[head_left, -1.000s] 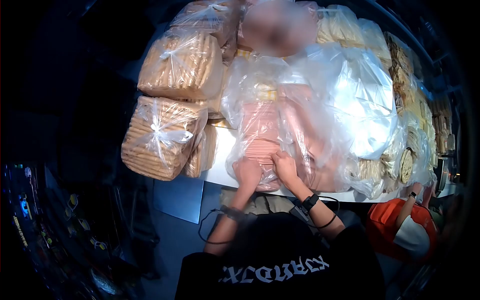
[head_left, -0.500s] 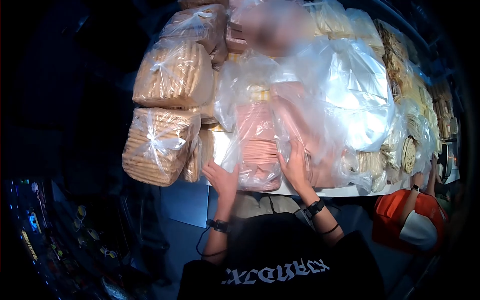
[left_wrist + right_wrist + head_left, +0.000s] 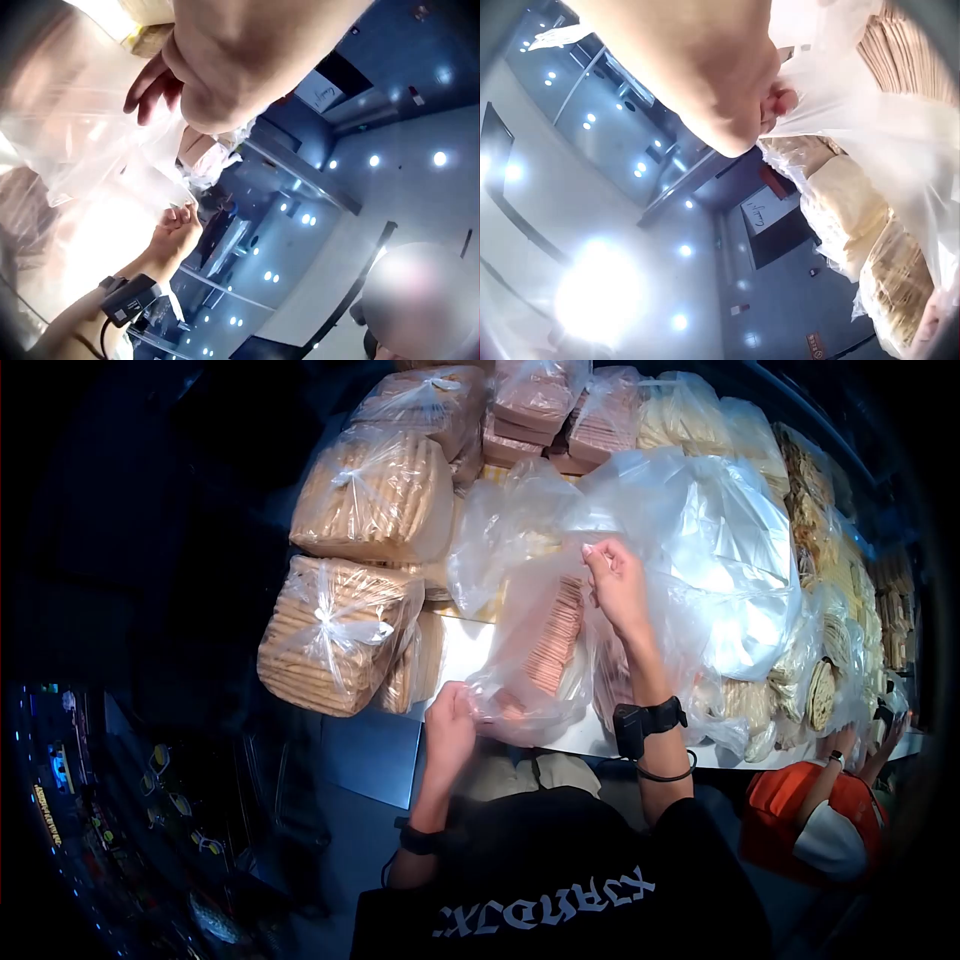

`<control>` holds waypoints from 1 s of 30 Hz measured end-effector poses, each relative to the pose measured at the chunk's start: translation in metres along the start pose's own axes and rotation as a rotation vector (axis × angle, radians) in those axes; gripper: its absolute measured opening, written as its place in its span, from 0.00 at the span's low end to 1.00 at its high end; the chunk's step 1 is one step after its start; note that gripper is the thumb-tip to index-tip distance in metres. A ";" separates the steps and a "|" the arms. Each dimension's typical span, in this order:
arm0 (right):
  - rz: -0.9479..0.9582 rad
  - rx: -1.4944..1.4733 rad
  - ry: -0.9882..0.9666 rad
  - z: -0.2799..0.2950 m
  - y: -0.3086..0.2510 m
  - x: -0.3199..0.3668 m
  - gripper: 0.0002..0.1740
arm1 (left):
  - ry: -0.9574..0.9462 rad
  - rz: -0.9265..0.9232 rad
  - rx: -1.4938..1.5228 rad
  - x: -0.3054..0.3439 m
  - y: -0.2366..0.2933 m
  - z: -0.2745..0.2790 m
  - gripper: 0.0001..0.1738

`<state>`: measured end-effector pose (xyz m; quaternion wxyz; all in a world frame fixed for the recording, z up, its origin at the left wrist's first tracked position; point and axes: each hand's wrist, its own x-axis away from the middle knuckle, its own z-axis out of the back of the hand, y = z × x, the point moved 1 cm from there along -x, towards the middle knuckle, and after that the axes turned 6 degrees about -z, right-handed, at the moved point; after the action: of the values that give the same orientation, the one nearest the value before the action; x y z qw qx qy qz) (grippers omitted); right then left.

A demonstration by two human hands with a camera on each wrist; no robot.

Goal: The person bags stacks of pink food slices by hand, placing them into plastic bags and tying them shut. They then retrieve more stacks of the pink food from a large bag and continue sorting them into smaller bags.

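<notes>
A clear plastic bag holds a tilted stack of thin pink sheets, their folded edges facing up and right. My left hand grips the bag at its near left corner, close to the table's front edge. Farther back and higher, my right hand pinches the bag's far right edge between thumb and fingers. The plastic stretches between the two hands. In the right wrist view the right fingertips pull on the film, with the stack's edges showing through it.
Tied bags of tan folded sheets stand along the left. Bagged pink stacks are at the back. A large shiny plastic bag lies to the right, before bagged pale stacks. Another person in orange is at the lower right.
Both hands have taken hold of the bag; the right has moved up and away. The pink stack, flat before, now leans at a slant. The blurred patch at the back is gone.
</notes>
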<state>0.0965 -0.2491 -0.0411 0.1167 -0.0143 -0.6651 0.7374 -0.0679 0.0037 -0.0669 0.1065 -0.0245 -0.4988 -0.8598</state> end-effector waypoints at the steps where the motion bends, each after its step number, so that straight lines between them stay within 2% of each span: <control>1: -0.008 0.010 0.039 0.005 -0.012 0.003 0.14 | 0.097 -0.019 0.009 0.002 0.026 0.012 0.10; 3: -0.026 0.021 0.125 0.020 -0.028 0.014 0.12 | 0.282 -0.060 0.017 0.000 0.053 0.038 0.09; 4: -0.117 -0.138 0.087 0.027 -0.036 0.024 0.11 | 0.278 -0.054 -0.011 -0.004 0.047 0.044 0.09; 7: -0.118 0.065 0.002 0.031 0.009 0.010 0.11 | 0.265 -0.044 -0.090 -0.011 0.017 0.047 0.09; 9: -0.182 0.109 0.061 0.031 0.032 0.008 0.12 | 0.257 -0.092 -0.136 -0.027 0.003 0.039 0.09; 11: -0.186 0.146 0.119 0.039 0.035 0.019 0.12 | 0.336 -0.151 -0.155 -0.030 0.018 0.043 0.09; 12: -0.217 -0.049 0.057 0.046 0.016 0.030 0.11 | 0.346 -0.139 -0.140 -0.030 0.027 0.045 0.09; 16: -0.057 0.040 0.069 0.054 -0.030 0.045 0.11 | 0.417 -0.187 -0.124 -0.032 0.047 0.047 0.09; 19: 0.138 0.102 0.066 0.043 0.003 0.017 0.12 | 0.337 -0.081 -0.007 -0.025 0.034 0.044 0.12; 20: 0.211 0.323 0.035 0.049 0.034 -0.001 0.16 | 0.211 -0.015 -0.006 -0.016 0.032 0.044 0.11; 23: 0.409 0.409 0.227 0.029 0.018 0.020 0.19 | -0.130 0.143 0.057 0.014 0.023 0.053 0.11; 25: 0.375 0.381 0.372 0.028 0.035 0.046 0.17 | -0.326 0.211 0.191 0.024 0.013 0.064 0.12; 26: 0.352 0.340 0.475 0.028 0.054 0.062 0.14 | -0.282 0.190 0.201 0.023 0.001 0.067 0.12; 28: -0.045 -0.041 0.351 0.026 0.086 0.103 0.07 | -0.188 0.145 0.225 0.011 -0.034 0.064 0.13; 30: -0.094 0.134 0.328 0.022 0.139 0.132 0.05 | -0.064 -0.177 -0.039 -0.010 -0.052 0.043 0.15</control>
<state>-0.0566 -0.2578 -0.1581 0.2585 -0.0955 -0.5865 0.7616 -0.0712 0.0671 -0.0911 0.0137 -0.0096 -0.4853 -0.8742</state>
